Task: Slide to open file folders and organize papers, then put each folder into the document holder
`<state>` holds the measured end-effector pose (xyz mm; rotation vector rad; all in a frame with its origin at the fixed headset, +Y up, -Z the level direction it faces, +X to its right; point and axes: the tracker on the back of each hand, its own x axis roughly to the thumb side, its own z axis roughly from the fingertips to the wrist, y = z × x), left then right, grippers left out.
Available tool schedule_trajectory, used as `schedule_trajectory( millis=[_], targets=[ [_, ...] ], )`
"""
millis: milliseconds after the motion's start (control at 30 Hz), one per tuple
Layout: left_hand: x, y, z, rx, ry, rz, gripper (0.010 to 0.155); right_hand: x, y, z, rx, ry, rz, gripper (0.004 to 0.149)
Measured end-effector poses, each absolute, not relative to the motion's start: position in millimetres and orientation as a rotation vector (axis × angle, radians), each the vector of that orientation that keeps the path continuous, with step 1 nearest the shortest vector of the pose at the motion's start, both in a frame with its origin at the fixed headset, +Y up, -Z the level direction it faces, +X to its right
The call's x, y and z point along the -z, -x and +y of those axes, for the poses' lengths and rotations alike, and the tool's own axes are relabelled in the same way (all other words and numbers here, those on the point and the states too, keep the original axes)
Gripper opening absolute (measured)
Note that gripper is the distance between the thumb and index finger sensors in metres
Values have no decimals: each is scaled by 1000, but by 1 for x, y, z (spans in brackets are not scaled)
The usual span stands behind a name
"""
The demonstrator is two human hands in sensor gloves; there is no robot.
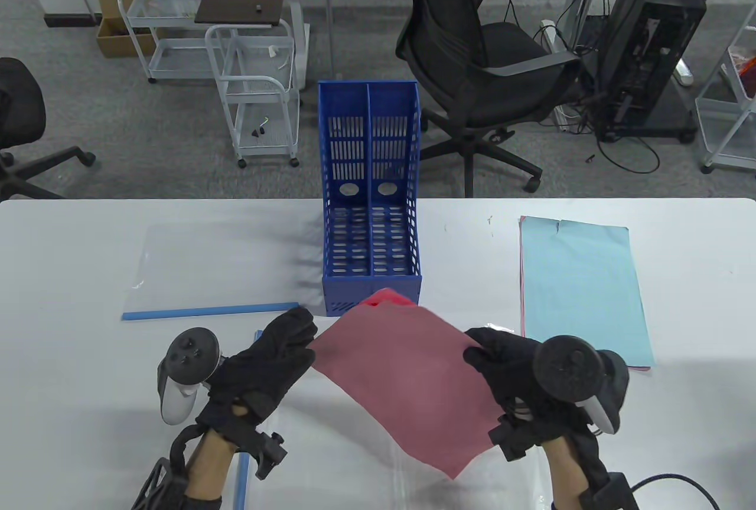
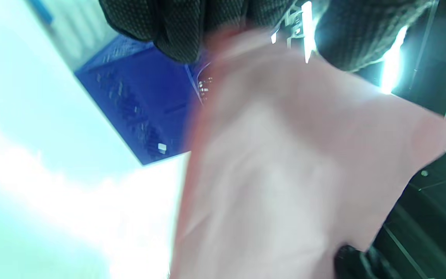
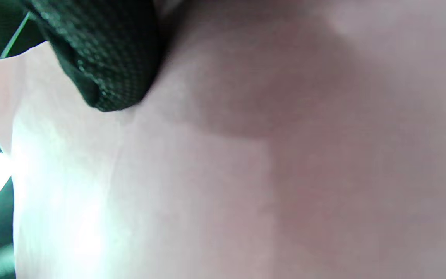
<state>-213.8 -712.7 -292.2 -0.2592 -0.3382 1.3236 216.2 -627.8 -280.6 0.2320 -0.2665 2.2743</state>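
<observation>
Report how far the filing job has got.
Done: one clear folder lies on the table left of the blue holder, its blue slide bar along its near edge.
In hand: both hands, left and right, hold a pink sheet above another clear folder.
Left: the paper stack at right; both holder slots are empty.

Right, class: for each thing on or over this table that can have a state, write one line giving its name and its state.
Red paper: lifted off the table, held at two edges.
Left hand: pinches the paper's left edge.
Right hand: grips the paper's right edge.
Document holder: upright, both compartments empty.
Clear folder: flat on the table, blue slide bar along its near edge.
Paper stack: lying flat, light blue sheet on top.
</observation>
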Motion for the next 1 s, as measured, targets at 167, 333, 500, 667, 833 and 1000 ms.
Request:
schedule_trajectory(
  millis=[167,333,500,667,833,1000],
  targets=[
    [293,178,-736,-1438,488,-441,85,279,-249,-668,-1897,-22,-213,42],
    [284,136,-738,-1457,482,-408,65,274,-250,-691,-1821,40,-174,42],
    [283,122,-734,-1457,327,-252,44,275,-254,-690,-1876,49,-69,42],
    [287,113,-738,-1416,446,-282,43,279,-274,-688,-1913,-33,151,53],
    [288,98,-745,-1336,557,-299,44,285,-289,-702,-1881,77,222,42],
    [289,88,-760,-1344,658,-271,46,289,-296,-711,-1942,180,232,41]
  ],
)
